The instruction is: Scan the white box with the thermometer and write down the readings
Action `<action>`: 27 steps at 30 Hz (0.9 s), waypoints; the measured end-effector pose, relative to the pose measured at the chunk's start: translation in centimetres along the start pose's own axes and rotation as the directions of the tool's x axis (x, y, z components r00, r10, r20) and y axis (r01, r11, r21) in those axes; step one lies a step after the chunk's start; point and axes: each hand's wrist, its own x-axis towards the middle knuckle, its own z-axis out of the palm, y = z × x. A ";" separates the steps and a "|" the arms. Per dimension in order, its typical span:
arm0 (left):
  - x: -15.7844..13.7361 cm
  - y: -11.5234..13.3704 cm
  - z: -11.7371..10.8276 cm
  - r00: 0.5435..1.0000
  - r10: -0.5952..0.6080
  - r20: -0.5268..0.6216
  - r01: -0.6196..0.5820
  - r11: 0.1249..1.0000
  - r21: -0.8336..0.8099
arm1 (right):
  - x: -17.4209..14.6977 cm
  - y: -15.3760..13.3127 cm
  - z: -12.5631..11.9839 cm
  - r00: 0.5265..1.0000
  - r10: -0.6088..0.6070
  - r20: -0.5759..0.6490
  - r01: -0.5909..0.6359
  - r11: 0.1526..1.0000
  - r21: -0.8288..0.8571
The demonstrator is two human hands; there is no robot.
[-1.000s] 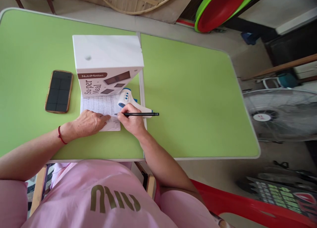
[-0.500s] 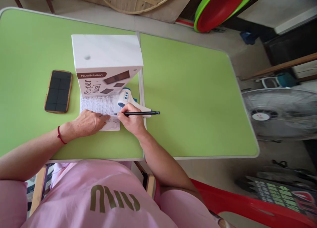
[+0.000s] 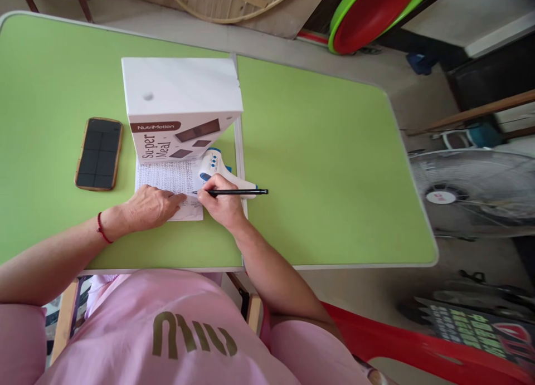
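A black pen (image 3: pixel 238 192) is pinched in my right hand (image 3: pixel 223 202), its tip on a sheet of paper (image 3: pixel 167 176) filled with handwriting. My left hand (image 3: pixel 151 208) lies flat on the lower left of that sheet, fingers stretched toward the pen tip. A white and blue infrared thermometer (image 3: pixel 211 163) rests on the sheet's right side, partly behind my right hand. Just beyond the writing stands a white box (image 3: pixel 179 87) marked NutriMotion, covering the sheet's far edge.
A phone (image 3: pixel 98 154) in a brown-edged case lies left of the box on the green table (image 3: pixel 326 167). A seam crosses the table beside the thermometer. Past the table's right edge stands a fan (image 3: pixel 476 193). A red plastic chair (image 3: pixel 376 340) is at the lower right.
The pen's back end has shifted very slightly in my right hand. My left hand, the sheet, the box and the phone stay where they were.
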 end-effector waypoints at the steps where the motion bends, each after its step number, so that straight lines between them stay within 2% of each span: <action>1: 0.0 0.0 0.0 1.000 0.000 0.003 0.000 1.000 -0.002 | 0.0 0.0 0.0 1.000 -0.006 0.001 0.006 1.000 0.005; 5: 0.0 0.0 -0.1 1.000 0.006 -0.004 -0.006 1.000 -0.009 | 0.1 -0.2 -0.1 0.999 -0.040 -0.016 0.040 0.999 0.032; 10: -0.1 -0.1 0.2 0.998 0.021 -0.057 -0.021 1.000 -0.005 | -0.2 -0.7 -0.5 0.987 -0.123 -0.107 0.128 0.990 0.049; 13: -0.2 -0.2 0.1 0.984 0.031 -0.174 -0.043 0.997 -0.067 | -0.5 -1.4 -0.8 0.962 -0.230 -0.147 0.231 0.973 -0.010; 15: -0.1 -0.5 -0.4 0.936 -0.031 -0.350 -0.048 0.976 -0.213 | -0.6 -1.8 -1.1 0.928 -0.342 -0.149 0.338 0.940 -0.051; 16: 0.0 -0.8 -0.7 0.884 -0.098 -0.458 -0.056 0.949 -0.310 | -0.6 -2.0 -1.1 0.909 -0.393 -0.139 0.389 0.919 -0.061; 17: 0.1 -1.1 -1.1 0.804 -0.183 -0.566 -0.078 0.911 -0.405 | -0.6 -2.1 -1.2 0.892 -0.436 -0.123 0.432 0.900 -0.058; 18: 0.3 -1.5 -1.5 0.699 -0.273 -0.661 -0.118 0.867 -0.483 | -0.5 -2.1 -1.2 0.875 -0.473 -0.102 0.471 0.881 -0.043; 19: 0.6 -2.0 -1.8 0.574 -0.360 -0.736 -0.157 0.833 -0.530 | -0.5 -2.1 -1.2 0.859 -0.506 -0.078 0.506 0.862 -0.020; 20: 0.8 -2.6 -2.1 0.442 -0.423 -0.791 -0.212 0.808 -0.550 | -0.5 -2.2 -1.2 0.844 -0.534 -0.053 0.535 0.845 0.005; 21: 1.1 -3.2 -2.3 0.333 -0.484 -0.809 -0.265 0.775 -0.573 | -0.5 -2.2 -1.1 0.830 -0.557 -0.029 0.558 0.829 0.028; 23: 1.5 -4.2 -2.4 0.206 -0.553 -0.807 -0.323 0.740 -0.590 | -0.6 -2.2 -0.9 0.813 -0.583 0.014 0.580 0.811 0.071; 24: 1.6 -4.6 -2.3 0.176 -0.574 -0.800 -0.331 0.730 -0.598 | -0.6 -2.3 -0.8 0.807 -0.589 0.040 0.584 0.807 0.091; 26: 1.5 -5.1 -2.1 0.159 -0.589 -0.792 -0.298 0.736 -0.608 | -0.8 -2.3 -0.5 0.784 -0.613 0.095 0.603 0.789 0.117; 27: 1.3 -5.3 -1.9 0.167 -0.598 -0.784 -0.252 0.743 -0.621 | -0.9 -2.3 -0.3 0.764 -0.633 0.124 0.623 0.774 0.114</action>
